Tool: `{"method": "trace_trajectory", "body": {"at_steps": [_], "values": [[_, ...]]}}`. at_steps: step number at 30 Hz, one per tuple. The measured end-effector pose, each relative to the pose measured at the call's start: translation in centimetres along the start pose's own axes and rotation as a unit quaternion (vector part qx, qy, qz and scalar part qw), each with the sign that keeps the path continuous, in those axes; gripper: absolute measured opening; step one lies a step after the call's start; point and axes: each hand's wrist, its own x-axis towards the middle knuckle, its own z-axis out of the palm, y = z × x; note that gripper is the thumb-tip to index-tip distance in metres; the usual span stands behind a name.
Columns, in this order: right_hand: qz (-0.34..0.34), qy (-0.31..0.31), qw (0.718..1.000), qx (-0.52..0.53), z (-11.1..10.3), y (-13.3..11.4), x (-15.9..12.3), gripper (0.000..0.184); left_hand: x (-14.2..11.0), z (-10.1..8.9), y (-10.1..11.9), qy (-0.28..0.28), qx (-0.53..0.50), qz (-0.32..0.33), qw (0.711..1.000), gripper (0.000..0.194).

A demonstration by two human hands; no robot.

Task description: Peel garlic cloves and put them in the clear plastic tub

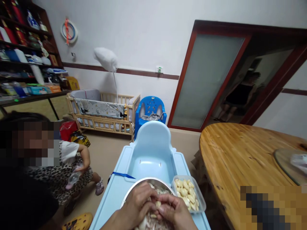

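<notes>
Both my hands work together over a metal bowl [134, 188] that stands on the tray of a light blue child's seat [151, 153]. My left hand [136, 204] and my right hand [176, 210] pinch the same garlic clove [158, 203] between their fingertips. Garlic skins and cloves fill the bowl under my hands. Just right of the bowl sits a clear plastic tub [189, 193] holding several peeled garlic cloves.
A round wooden table [242, 156] stands at the right. A person in a leopard-print garment sits low at the left, holding a small bottle [73, 177]. Behind are a wooden cot [103, 111], a blue plastic chair [150, 108], shelves [26, 60] and a doorway.
</notes>
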Motion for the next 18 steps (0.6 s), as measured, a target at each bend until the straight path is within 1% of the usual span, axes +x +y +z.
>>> {"method": "trace_trajectory", "body": {"at_steps": [6, 10, 14, 18], "values": [[0.009, 0.005, 1.0, 0.002, 0.33, 0.0, -0.14, 0.031, -0.3, 0.02, -0.01, 0.001, -0.008, -0.011, 1.0, 0.031], [0.01, 0.002, 1.0, 0.011, 0.48, -0.15, -0.16, 0.029, -0.21, -0.07, 0.22, -0.008, 0.001, -0.019, 1.0, 0.032], [0.013, -0.009, 1.0, 0.02, 0.18, -0.05, 0.1, 0.027, 0.08, -0.1, 0.43, -0.017, 0.001, -0.022, 1.0, 0.033], [0.024, -0.014, 0.999, 0.033, -0.28, 0.28, 0.42, 0.028, 0.03, 0.07, 0.34, -0.013, 0.008, -0.024, 1.0, 0.04]]}}
